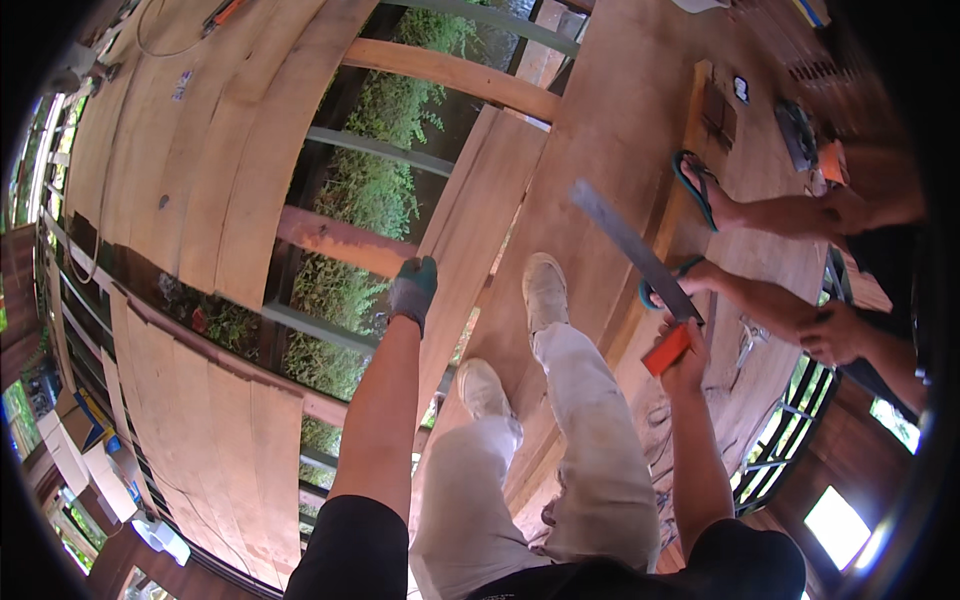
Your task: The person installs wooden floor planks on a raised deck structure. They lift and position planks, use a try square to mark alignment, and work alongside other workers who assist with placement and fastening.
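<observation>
In my right hand (684, 362) is a hand saw (640, 247); the fingers are wrapped round its orange handle (666, 348). The blade points away and to the left, above the floorboards. My left hand (411, 291), in a grey and teal glove, is closed at the left edge of a long wooden plank (478, 190). Its fingertips are partly hidden. That plank lies along an open gap in the floor, beside the boards under my shoes (545, 290).
Joists, including a reddish beam (345, 240), cross the gap over green plants (365, 185). More floorboards (205, 130) lie on the left. On the right, another person's sandalled foot (700, 185) stands near a long timber (690, 150). A dark power tool (797, 135) rests beyond.
</observation>
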Motion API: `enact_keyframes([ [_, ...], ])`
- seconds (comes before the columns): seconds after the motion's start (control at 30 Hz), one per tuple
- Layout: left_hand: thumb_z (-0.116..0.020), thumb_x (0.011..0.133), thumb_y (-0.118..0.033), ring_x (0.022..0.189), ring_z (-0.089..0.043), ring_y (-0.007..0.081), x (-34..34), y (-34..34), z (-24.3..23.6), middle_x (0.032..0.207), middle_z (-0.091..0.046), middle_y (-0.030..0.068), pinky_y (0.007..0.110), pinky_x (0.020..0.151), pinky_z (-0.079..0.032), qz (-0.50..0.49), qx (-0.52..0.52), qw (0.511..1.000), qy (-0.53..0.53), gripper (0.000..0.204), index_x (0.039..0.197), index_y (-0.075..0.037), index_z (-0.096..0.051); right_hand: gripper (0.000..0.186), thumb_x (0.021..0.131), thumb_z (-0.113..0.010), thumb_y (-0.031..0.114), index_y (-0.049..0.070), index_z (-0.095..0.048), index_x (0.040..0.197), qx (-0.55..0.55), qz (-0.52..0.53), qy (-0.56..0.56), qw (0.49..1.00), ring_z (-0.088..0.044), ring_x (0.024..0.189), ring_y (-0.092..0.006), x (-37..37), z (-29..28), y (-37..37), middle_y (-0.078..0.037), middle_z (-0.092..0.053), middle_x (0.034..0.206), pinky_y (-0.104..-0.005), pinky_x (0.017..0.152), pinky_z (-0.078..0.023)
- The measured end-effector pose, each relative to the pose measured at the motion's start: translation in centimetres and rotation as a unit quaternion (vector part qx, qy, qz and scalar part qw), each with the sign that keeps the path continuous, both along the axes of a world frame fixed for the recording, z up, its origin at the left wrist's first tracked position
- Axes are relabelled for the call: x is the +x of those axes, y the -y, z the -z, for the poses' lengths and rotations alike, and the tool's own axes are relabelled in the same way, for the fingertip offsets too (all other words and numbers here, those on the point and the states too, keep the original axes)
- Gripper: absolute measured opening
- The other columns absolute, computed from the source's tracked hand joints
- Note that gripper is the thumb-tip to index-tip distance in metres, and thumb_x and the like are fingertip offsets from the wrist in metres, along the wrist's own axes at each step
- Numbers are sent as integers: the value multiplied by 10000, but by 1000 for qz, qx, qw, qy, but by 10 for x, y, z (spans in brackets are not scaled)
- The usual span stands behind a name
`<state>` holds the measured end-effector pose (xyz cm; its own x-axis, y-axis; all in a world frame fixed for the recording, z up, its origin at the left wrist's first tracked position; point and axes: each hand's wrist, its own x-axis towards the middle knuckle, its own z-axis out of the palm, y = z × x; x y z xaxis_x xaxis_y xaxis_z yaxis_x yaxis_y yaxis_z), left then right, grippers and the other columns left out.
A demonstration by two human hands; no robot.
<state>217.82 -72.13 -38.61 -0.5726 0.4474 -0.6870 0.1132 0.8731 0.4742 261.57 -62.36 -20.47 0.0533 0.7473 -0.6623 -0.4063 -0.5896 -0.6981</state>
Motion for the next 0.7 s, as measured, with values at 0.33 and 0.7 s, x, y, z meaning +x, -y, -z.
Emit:
enact_keyframes([
  [0.33,-380,878,-749,1162,-579,439,-18,-126,127,1218,-631,256,487,996,-441,91,-75,990,-77,807,1200,-66,-663,265,992,-557,180,27,-523,1206,-7,-213,-125,969,-626,1006,-226,-110,184,-120,-113,-642,1056,-382,900,-501],
  [0.7,-415,962,-606,746,-641,390,-66,-40,113,800,-672,226,477,652,-473,69,76,973,-209,641,924,-34,-703,166,961,-646,148,30,-608,1070,76,-152,-99,981,-620,913,-117,-189,240,-146,-28,-660,969,-277,803,-484],
])
